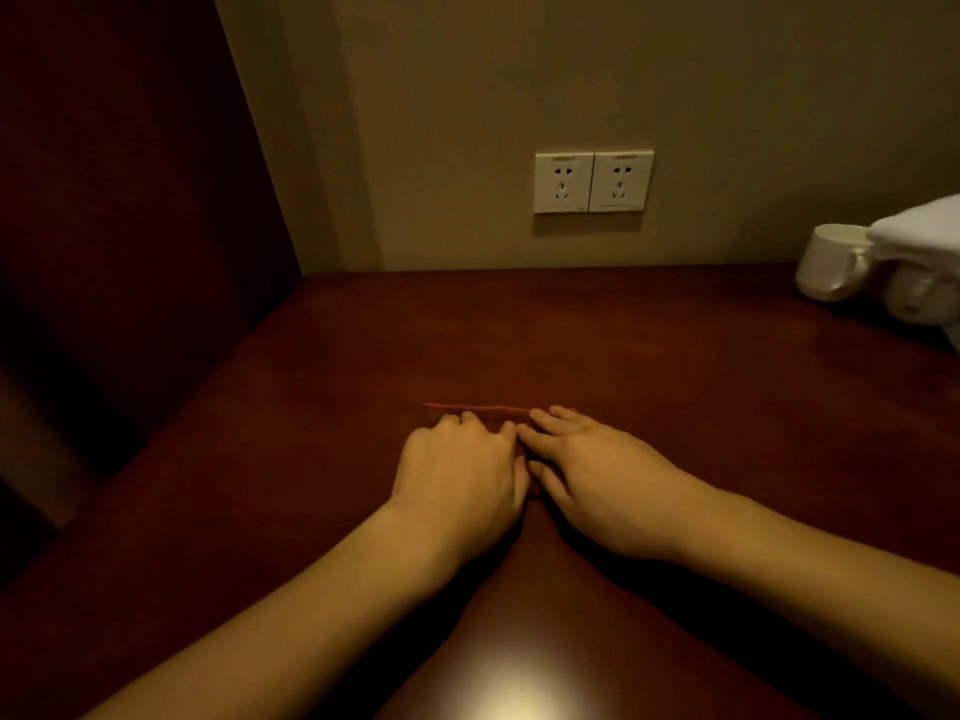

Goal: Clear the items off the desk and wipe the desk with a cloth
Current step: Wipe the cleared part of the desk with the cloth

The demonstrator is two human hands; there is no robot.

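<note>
A thin dark red cloth (483, 408) lies flat on the dark red desk (675, 376). It is almost the same colour as the desk, and only its lighter far edge stands out. My left hand (462, 470) rests on the cloth with its fingers curled at that far edge. My right hand (587, 475) lies beside it, fingers stretched and slightly apart, palm down on the cloth. The two hands touch at the fingers. Most of the cloth is hidden beneath them.
At the far right stand a white cup (831, 262) and a second white cup (919, 298), with a white towel (919, 231) above them. Two wall sockets (592, 181) sit above the desk's back edge. A dark red panel (130, 200) walls the left side.
</note>
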